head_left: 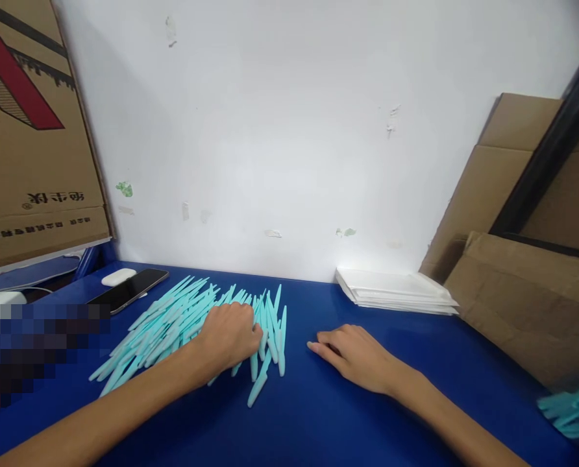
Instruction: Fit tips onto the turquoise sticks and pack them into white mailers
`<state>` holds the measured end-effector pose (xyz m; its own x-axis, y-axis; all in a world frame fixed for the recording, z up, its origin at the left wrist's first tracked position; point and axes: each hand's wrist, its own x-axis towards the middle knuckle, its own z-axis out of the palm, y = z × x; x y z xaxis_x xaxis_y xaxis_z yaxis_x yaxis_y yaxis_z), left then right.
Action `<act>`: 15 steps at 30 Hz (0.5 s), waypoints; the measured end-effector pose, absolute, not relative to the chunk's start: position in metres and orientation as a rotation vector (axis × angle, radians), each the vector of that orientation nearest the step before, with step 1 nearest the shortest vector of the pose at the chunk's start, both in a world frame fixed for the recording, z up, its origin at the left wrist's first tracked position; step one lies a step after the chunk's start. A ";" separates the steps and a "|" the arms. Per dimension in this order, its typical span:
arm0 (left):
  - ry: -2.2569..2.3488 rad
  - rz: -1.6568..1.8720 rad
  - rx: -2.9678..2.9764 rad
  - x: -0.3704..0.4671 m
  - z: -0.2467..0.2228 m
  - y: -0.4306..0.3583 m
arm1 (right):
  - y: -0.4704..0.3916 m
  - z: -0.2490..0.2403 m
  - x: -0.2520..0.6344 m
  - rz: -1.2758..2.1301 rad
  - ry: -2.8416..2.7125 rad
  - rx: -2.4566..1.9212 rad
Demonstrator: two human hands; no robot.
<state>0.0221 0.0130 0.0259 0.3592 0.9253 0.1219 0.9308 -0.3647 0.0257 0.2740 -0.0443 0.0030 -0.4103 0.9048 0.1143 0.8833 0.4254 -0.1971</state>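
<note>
Pile of turquoise pieces (167, 324) on a blue table (309, 421), left hand (231, 332) curled over the pile's right part, whether clamped cannot be told, right hand (355, 358) loosely parted, beyond the pile's right edge.

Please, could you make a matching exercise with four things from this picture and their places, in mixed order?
1. left hand
2. right hand
3. dark phone
4. white stack

A. beside the small white object
B. beside the brown cardboard at right
C. at the pile of turquoise pieces
D. right of the pile, nearer than the stack

Pairs: 1-C, 2-D, 3-A, 4-B
</note>
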 end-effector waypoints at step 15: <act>-1.858 -0.541 -2.720 0.004 0.035 0.029 | -0.044 0.002 0.275 0.147 -2.472 -1.584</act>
